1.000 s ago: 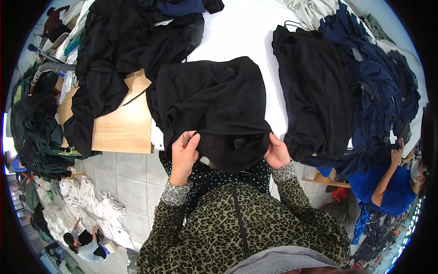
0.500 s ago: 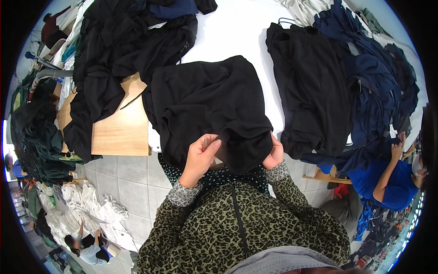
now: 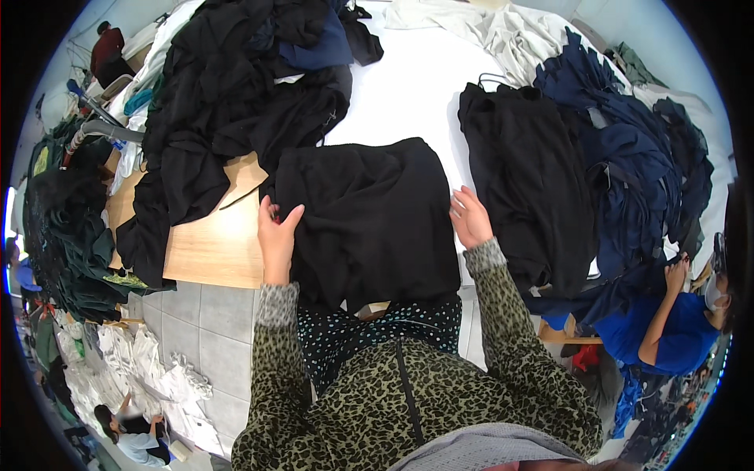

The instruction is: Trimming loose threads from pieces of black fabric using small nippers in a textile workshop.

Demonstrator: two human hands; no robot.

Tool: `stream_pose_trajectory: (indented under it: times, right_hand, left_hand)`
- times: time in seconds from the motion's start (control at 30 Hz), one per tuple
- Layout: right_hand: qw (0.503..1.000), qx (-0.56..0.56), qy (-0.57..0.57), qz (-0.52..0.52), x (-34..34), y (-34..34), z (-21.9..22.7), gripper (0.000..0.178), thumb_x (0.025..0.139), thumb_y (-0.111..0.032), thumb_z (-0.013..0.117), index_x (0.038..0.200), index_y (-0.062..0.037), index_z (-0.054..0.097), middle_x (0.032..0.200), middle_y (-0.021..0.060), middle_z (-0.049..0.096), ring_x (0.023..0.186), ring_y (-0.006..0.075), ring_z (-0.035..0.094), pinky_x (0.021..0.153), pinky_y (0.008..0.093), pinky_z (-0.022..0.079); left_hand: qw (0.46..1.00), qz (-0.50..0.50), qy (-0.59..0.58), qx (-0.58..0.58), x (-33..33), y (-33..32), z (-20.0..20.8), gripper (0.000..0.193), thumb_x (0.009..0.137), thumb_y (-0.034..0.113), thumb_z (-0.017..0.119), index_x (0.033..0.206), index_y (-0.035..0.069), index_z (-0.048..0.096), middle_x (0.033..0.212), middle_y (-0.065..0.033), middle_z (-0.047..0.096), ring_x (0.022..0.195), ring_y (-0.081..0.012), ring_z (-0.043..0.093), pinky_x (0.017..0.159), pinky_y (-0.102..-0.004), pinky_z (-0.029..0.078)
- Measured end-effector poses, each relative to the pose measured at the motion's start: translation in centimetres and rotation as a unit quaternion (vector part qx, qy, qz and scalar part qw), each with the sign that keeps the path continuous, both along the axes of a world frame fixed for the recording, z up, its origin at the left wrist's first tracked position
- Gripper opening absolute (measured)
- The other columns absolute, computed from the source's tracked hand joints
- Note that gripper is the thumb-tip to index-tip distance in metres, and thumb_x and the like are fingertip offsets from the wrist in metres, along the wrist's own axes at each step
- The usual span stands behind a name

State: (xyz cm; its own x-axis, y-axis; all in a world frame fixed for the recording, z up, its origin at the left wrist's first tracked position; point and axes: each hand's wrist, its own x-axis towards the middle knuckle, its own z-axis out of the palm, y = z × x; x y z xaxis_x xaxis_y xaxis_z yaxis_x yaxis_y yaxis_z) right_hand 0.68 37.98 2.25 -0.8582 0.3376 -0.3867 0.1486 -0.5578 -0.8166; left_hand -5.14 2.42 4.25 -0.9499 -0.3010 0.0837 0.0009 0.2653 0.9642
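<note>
In front of me a black cloth garment [image 3: 377, 220] lies on the white table, its banded upper edge away from me and its near edge hanging over the table's front. My left hand [image 3: 277, 239] is at its left side, thumb and fingers apart around the border of the cloth. At the right side my right hand [image 3: 470, 220] has its fingers stretched out, beside the garment's edge and holding nothing. Whether the left fingertips touch the cloth is hard to make out. Further right lies a stack of black garments [image 3: 526, 188], laid lengthwise.
A heap of black garments [image 3: 228, 86] covers the far left, spilling over a wooden board [image 3: 216, 243]. Navy garments [image 3: 636, 173] pile up at right, pale cloth [image 3: 503, 35] at the back. A co-worker in blue [image 3: 671, 334] handles navy cloth. White garments [image 3: 149, 369] lie lower left.
Both hands have let go of the garment's bunched near edge and moved apart to its sides. The cloth now lies flatter and smoother. The whole view has shifted slightly.
</note>
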Motion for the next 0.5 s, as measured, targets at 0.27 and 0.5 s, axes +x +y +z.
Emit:
stream_pose_trajectory:
  times: [0.27, 0.5]
  right_hand:
    - [0.975, 0.207, 0.075, -0.015, -2.3, -3.8, 1.0, 0.054, 0.082, -0.013, 0.067, 0.129, -0.0023, 0.043, 0.122, 0.0102, 0.048, 0.105, 0.0200, 0.049, 0.094, 0.0313, 0.040]
    - [0.978, 0.155, 0.093, 0.102, 2.3, -4.4, 6.0, 0.038, 0.089, -0.010, 0.059, 0.125, -0.0033, 0.049, 0.122, 0.0057, 0.052, 0.104, 0.0117, 0.052, 0.087, 0.0267, 0.043]
  left_hand:
    - [0.849, -0.107, -0.061, 0.514, -0.9, 4.4, 6.0, 0.037, 0.085, 0.001, 0.055, 0.121, -0.004, 0.053, 0.062, 0.0038, 0.042, 0.043, -0.0030, 0.029, 0.038, -0.0193, 0.024]
    - [0.992, -0.102, 0.073, 0.008, 1.7, 5.3, 6.5, 0.047, 0.077, 0.010, 0.072, 0.121, 0.003, 0.056, 0.108, -0.0056, 0.053, 0.094, -0.0127, 0.053, 0.079, -0.0236, 0.044]
